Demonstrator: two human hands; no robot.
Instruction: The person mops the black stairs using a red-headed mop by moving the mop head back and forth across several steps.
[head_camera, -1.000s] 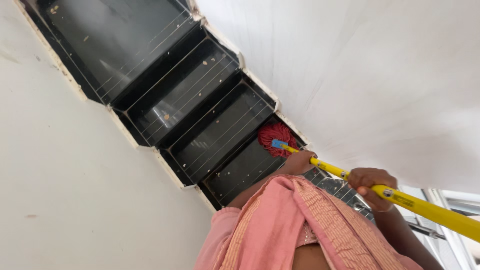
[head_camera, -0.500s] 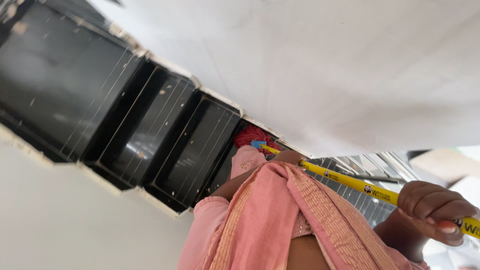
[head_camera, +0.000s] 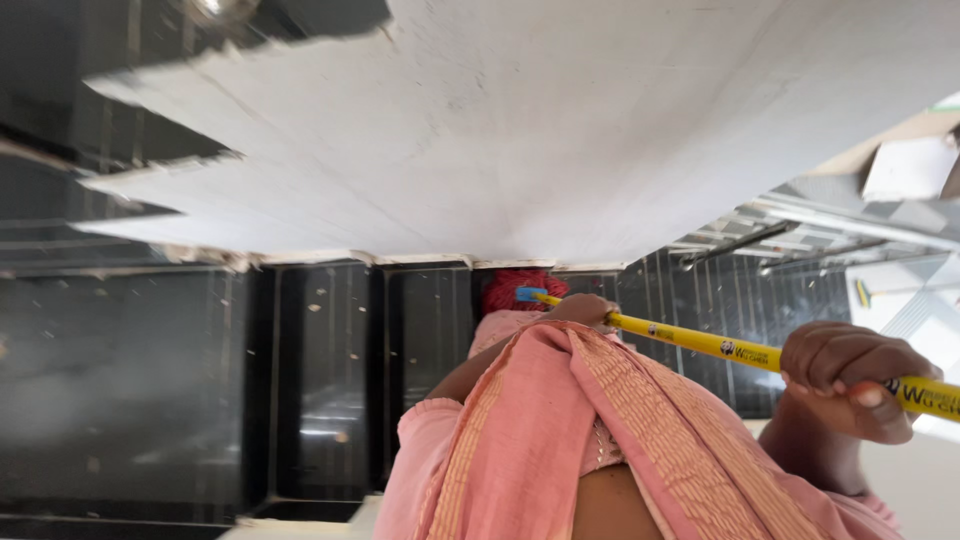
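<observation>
Mop head (head_camera: 512, 287) on black step (head_camera: 425, 330) below white wall (head_camera: 500, 130) | my left hand (head_camera: 582, 309) grips yellow handle (head_camera: 700, 342) low for steering | right hand (head_camera: 850, 378) clenched higher up, driving

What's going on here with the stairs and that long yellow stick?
A person in a pink garment is working a mop on dark stair treads. Both hands grip the yellow mop handle: the left hand low down near the red mop head, the right hand higher up the pole. The mop head rests against a step beside the white wall. Pale specks dot the nearby steps.
</observation>
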